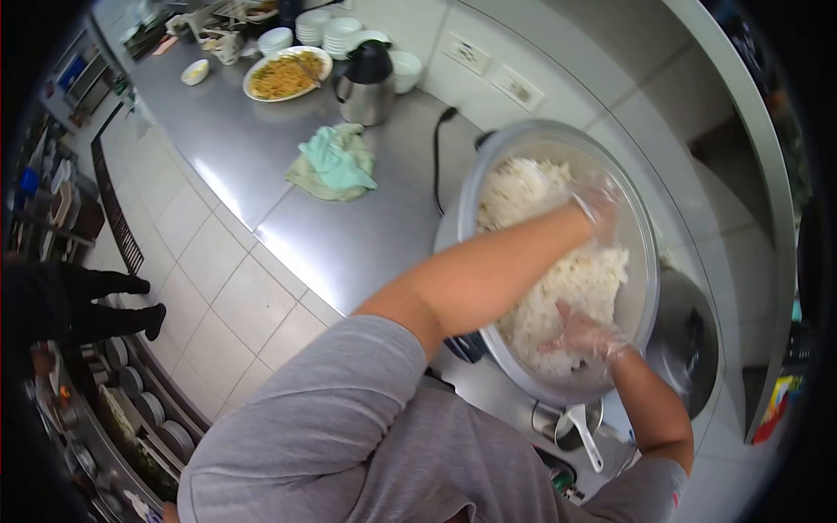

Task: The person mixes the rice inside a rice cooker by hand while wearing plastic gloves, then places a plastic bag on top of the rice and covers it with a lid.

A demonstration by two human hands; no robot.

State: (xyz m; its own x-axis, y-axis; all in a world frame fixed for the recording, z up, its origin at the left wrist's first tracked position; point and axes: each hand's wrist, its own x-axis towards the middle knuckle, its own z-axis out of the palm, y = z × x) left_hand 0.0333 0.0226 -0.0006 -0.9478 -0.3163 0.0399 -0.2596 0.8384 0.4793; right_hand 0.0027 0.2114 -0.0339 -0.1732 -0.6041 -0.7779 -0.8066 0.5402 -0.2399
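Note:
A large round rice pot (471, 209) with a wide grey rim stands on the steel counter, with white rice (523, 187) heaped inside. My left hand (600, 205), in a clear plastic glove, reaches across to the pot's far side. It is blurred, and its fingers are hidden down by the rice. Nearer to me, my right hand (582, 336), gloved the same way, rests on the rice with its thumb and fingers spread. Below the pot, a white rice paddle (586, 440) leans in a small metal container (558, 427).
Left of the pot is a steel counter (235, 157) with crumpled green cloths (336, 164), a thermos jug (366, 83), a noodle platter (288, 74) and stacked white bowls (340, 35). A black cord (438, 161) lies beside the pot. Someone in dark trousers (105, 296) stands at far left.

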